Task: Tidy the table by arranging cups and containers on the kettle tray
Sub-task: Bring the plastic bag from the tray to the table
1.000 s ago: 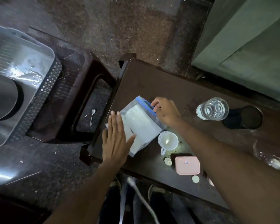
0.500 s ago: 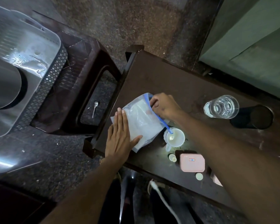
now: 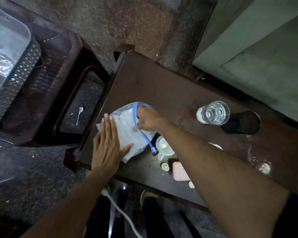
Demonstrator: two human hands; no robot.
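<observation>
Dark wood runs under both my arms: the table [image 3: 162,86] stretches away to my right, its near edge just above my legs. My left hand [image 3: 108,148] lies flat on the bag [image 3: 126,127], fingers together and straight, thumb spread out to the side, pressing the near corner of the bag down on the table's left end. My right hand [image 3: 148,119] is curled at the bag's open mouth, fingers tucked inside past the blue zip strip [image 3: 143,134]; I cannot tell what, if anything, they pinch in there. The loose end of the strip hangs down toward the white cup [image 3: 165,147], which stands just beside the bag, partly under my right forearm. Nearer to me than the cup sit a small pale cap [image 3: 164,165] and a pink box [image 3: 179,170], close together, the box half hidden by my arm.

Farther along the table, well apart from the bag, a clear glass [image 3: 212,112] stands upright with a black cup [image 3: 242,123] touching or almost touching its right side.

Off the table's left end is a dark stool [image 3: 62,69], with a spoon [image 3: 79,114] visible on the floor through its open frame. On the stool's far left sits the tray [image 3: 22,66], its patterned wall facing me.
</observation>
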